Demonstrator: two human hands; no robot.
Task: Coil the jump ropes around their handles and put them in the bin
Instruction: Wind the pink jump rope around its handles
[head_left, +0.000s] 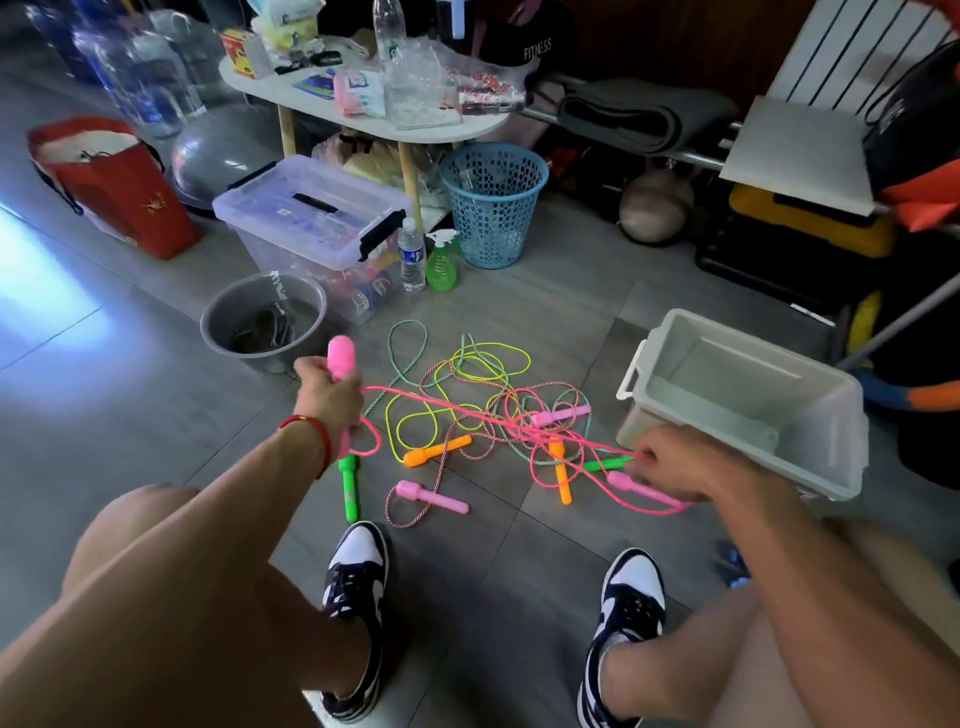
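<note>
My left hand (327, 395) has its grip closed around a pink handle (341, 358), whose rounded end sticks up above my fist. From that fist a pink rope (498, 415) runs taut to the right, over the pile, to my right hand (670, 462), where my fingers pinch it just in front of the bin (826, 410). A second pink handle (636, 486) lies under my right hand, with the same rope looping round near it. The bin, pale grey, sits on the floor (130, 374) at the right, tilted toward me. Between my hands the other ropes lie tangled on the floor: a yellow-green rope (415, 410), a teal twisted rope (402, 345) and a red-and-white twisted rope (415, 486). Among them lie orange handles (436, 451), green handles (349, 486) and more pink handles (431, 496). My two shoes (356, 597) are planted near the pile. Farther off to the left stands a grey bucket (262, 325).
</note>
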